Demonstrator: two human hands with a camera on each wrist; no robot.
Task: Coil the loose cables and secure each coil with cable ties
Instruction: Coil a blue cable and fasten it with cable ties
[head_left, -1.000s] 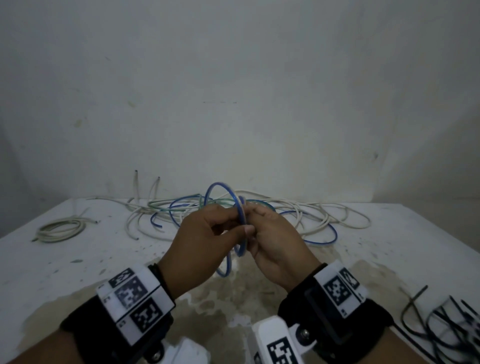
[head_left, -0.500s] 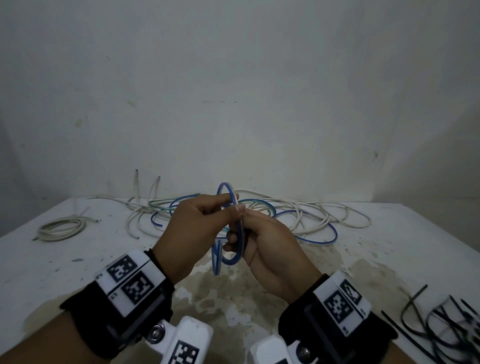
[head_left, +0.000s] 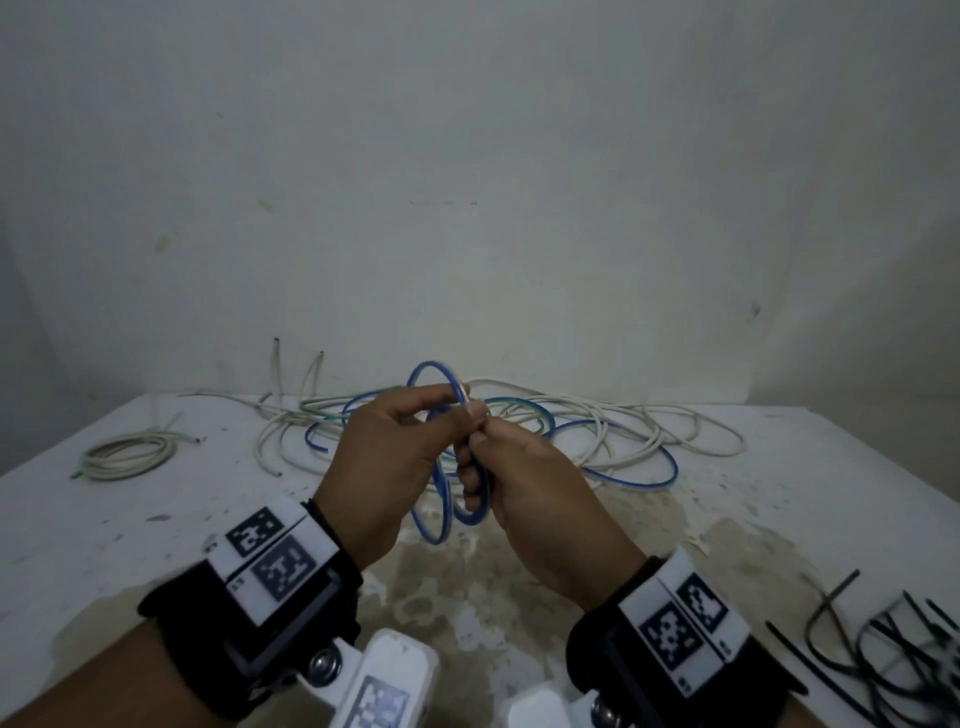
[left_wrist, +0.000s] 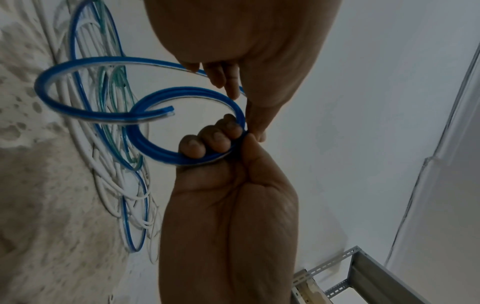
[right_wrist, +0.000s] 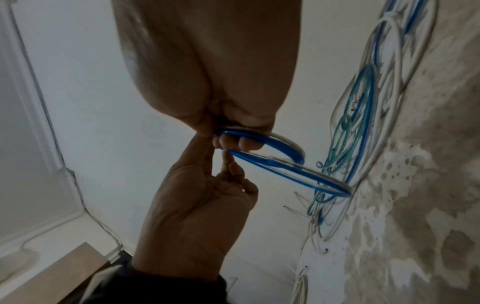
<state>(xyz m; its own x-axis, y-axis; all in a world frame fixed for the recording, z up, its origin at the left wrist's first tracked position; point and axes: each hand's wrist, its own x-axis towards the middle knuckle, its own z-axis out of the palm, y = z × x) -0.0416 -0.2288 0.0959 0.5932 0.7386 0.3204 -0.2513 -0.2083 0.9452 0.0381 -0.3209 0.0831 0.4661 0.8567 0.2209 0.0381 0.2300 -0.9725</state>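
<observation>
Blue cable lifted off the bench, left hand and right hand both pinching its loops together, keeping the coil tight; ties waiting at 4 o'clock.

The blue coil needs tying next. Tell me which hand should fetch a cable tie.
Right. The cable ties lie nearest the right hand, and the left hand curls its fingers round the blue coil, so it can probably hold alone.
</observation>
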